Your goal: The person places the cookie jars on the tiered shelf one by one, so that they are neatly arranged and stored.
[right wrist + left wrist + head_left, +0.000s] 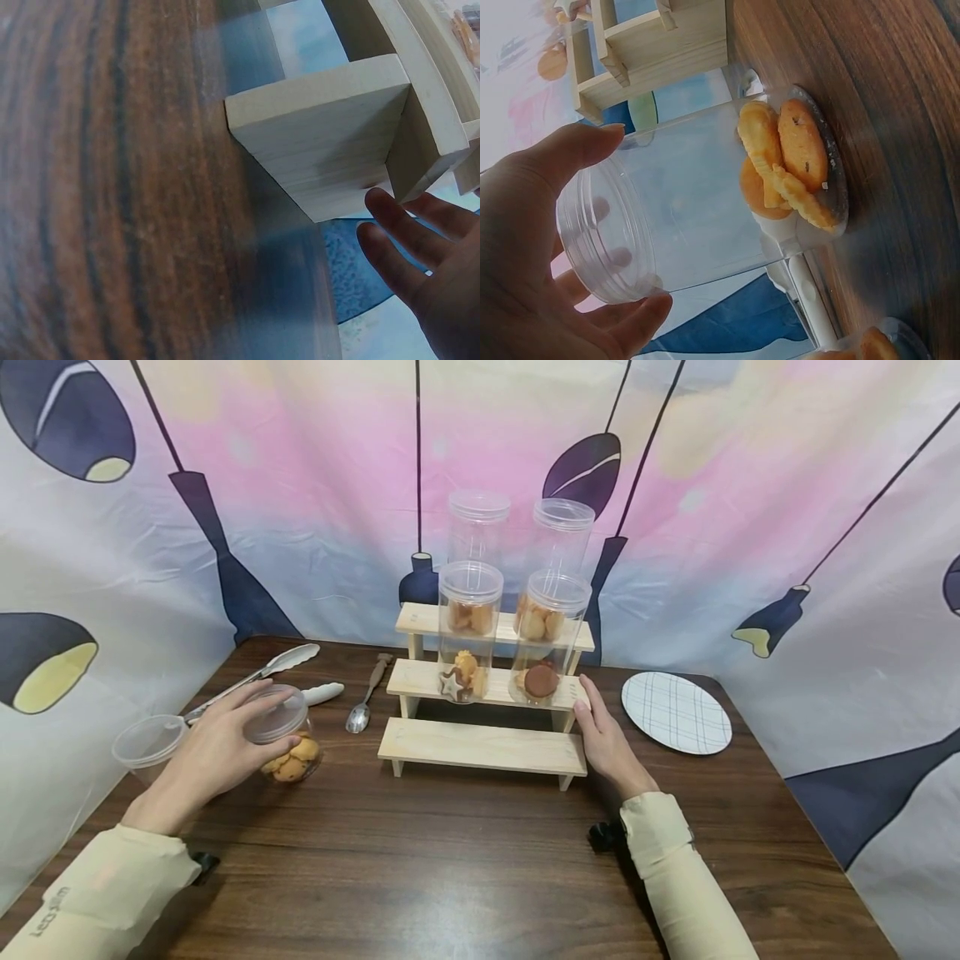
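Observation:
My left hand point(213, 747) holds a clear cookie jar point(697, 195) from above, thumb and fingers spread round its lid. Several golden cookies point(802, 139) lie at the jar's bottom, which is close over the brown table. My right hand point(609, 747) is at the right end of a three-tier wooden rack point(480, 747), fingers fairly straight, fingertips point(382, 202) right at the wood. Two jars stand on the middle tier: one point(468, 652) with a star-shaped cookie, one point(551, 652) with a round brown cookie. Two taller-looking jars point(480, 518) stand on the top tier behind.
Another lidded jar point(146, 743) stands left of my left hand, partly hidden by it. Metal tongs point(240, 681) and a spoon point(367, 697) lie behind the held jar. A checked white plate point(675, 714) lies right of the rack. Patterned cloth hangs behind the table.

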Demonstrator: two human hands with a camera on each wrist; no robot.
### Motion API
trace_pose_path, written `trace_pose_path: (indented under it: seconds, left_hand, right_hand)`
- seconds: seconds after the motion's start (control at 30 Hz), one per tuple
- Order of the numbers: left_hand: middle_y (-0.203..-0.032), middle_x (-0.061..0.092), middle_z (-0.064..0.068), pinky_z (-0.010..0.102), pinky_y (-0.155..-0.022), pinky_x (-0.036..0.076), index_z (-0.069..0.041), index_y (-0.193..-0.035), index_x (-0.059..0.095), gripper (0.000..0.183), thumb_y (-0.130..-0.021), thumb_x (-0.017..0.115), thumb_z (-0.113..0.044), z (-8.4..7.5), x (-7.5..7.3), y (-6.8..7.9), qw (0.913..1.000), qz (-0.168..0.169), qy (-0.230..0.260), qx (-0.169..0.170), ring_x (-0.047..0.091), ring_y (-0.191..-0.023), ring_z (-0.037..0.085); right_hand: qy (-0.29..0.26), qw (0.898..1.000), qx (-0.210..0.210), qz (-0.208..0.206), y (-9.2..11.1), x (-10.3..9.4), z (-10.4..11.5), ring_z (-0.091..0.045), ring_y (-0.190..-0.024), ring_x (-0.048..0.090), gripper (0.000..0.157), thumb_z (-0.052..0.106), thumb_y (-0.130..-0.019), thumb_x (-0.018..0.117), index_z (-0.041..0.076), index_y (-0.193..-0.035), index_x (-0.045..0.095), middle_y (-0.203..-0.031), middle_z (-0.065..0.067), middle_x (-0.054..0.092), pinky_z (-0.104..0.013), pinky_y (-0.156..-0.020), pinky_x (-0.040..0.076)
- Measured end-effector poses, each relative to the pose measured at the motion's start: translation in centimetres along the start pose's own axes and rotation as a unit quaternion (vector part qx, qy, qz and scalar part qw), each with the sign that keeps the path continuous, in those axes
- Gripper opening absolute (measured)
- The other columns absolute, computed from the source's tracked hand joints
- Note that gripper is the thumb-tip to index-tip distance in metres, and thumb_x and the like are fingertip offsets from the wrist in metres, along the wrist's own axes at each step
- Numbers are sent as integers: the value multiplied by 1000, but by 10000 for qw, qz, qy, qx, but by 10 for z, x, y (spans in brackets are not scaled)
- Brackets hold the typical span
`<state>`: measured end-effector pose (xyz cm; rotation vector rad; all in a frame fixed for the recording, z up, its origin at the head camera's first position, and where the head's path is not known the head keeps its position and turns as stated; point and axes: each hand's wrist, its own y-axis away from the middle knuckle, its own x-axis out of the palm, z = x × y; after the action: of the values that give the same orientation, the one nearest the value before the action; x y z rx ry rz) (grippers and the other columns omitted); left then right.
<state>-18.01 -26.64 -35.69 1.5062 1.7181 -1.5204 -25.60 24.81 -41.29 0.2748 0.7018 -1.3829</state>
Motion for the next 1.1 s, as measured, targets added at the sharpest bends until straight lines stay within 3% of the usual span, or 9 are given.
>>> trace_pose_path:
  seconds: [0.37,0.53,0.87,1.1]
  left_hand:
    - [-144,49,24,68,-97,34,-9,-129,67,60,-75,87,-26,-5,0,-3,9999,-34,123,-55,42,-129,54]
    - [-143,52,21,64,-97,36,-11,-126,69,59,-72,89,-22,-13,-3,-7,9996,-131,231,135,46,-129,51]
    - [-143,54,14,57,-96,40,-13,-127,69,61,-71,89,-23,-59,-12,-15,9968,-257,283,703,50,-126,44]
    - [-143,55,12,54,-93,44,-16,-129,69,63,-70,90,-23,-90,-10,-21,9925,-323,392,1114,52,-126,40]
  right_hand:
    - [38,9999,-87,-68,-1,0,-1,-31,-150,22,60,48,-109,25,25,-162,10,-165,-11,20,-54,-118,23]
    - [33,9999,-87,-66,-1,-1,0,-32,-149,23,60,47,-109,25,25,-162,10,-164,-12,21,-53,-118,23]
    - [-15,10000,-77,-58,0,-1,1,-31,-149,24,60,47,-109,25,25,-162,10,-164,-12,21,-53,-118,24]
    - [-41,9999,-116,-79,-1,-1,-1,-31,-149,24,60,47,-109,26,24,-162,12,-164,-12,21,-53,-118,24]
